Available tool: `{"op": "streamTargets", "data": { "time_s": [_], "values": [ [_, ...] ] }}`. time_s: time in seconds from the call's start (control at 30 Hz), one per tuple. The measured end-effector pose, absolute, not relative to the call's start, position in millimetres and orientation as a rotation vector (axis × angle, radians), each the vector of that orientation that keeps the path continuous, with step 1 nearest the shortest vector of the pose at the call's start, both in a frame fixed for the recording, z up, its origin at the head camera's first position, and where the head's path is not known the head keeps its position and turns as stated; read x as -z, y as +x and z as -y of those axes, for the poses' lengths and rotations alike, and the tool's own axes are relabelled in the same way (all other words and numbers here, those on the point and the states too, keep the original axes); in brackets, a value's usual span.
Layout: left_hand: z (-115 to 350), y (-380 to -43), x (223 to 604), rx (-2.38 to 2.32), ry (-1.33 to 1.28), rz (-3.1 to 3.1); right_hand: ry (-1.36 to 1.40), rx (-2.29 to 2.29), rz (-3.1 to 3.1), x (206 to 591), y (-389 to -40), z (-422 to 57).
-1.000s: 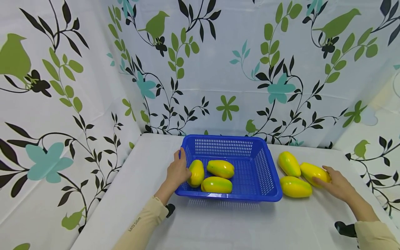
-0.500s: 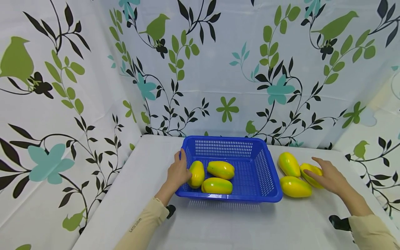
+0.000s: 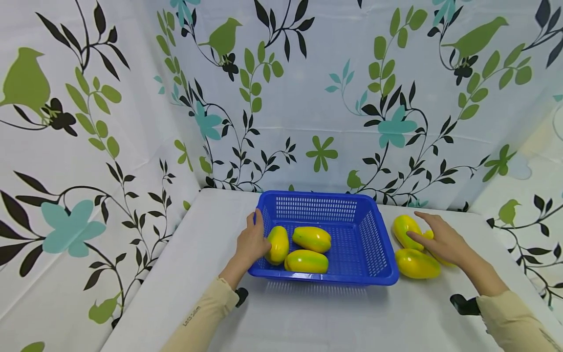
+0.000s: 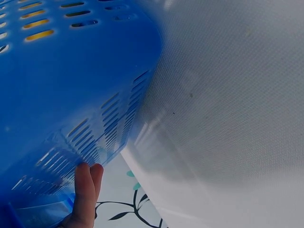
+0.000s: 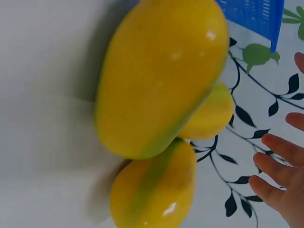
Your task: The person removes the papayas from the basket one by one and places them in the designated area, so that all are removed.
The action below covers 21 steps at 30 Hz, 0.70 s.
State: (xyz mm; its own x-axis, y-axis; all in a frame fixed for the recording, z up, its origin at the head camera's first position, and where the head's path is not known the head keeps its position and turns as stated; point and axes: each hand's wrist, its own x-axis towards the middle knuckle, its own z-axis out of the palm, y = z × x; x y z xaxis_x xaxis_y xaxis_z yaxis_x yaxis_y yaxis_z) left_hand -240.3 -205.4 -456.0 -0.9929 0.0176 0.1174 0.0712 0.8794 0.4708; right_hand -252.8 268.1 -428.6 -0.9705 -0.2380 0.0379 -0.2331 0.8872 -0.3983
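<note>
My left hand point(image 3: 252, 244) holds the left rim of a blue plastic basket point(image 3: 323, 278), thumb over the inside. In the left wrist view, fingers point(image 4: 85, 190) lie against the slotted outer wall. Glossy yellow-green fruits, mango-like or papaya-like, lie in the basket's left half: one upright fruit point(image 3: 278, 246), a rear fruit point(image 3: 312, 239) and a front fruit point(image 3: 306, 261). Over more such fruits right of the basket hovers my right hand point(image 3: 444, 239), fingers spread, gripping nothing. Below it are a back fruit point(image 3: 404, 230), a near fruit point(image 3: 417, 264) and a third, mostly hidden one.
A white table point(image 3: 308, 318) carries everything. Patterned cloth point(image 3: 281, 98) with leaves and birds hangs behind and along both sides. The basket's back rim stands near that cloth. Dark devices are strapped at both wrists, one by the right sleeve point(image 3: 510, 313).
My right hand has moved left and slightly back, from the rightmost fruit to above the group, with fingers spread. The left hand, basket and fruits stay in place.
</note>
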Motion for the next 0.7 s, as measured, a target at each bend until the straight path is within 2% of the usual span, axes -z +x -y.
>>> {"op": "streamTargets", "data": {
  "time_s": [0.7],
  "values": [
    [204.1, -238.4, 450.2, 0.748, -0.05, 2.956, -0.679, 0.706, -2.984, 394.4, -262.4, -179.1]
  ]
}}
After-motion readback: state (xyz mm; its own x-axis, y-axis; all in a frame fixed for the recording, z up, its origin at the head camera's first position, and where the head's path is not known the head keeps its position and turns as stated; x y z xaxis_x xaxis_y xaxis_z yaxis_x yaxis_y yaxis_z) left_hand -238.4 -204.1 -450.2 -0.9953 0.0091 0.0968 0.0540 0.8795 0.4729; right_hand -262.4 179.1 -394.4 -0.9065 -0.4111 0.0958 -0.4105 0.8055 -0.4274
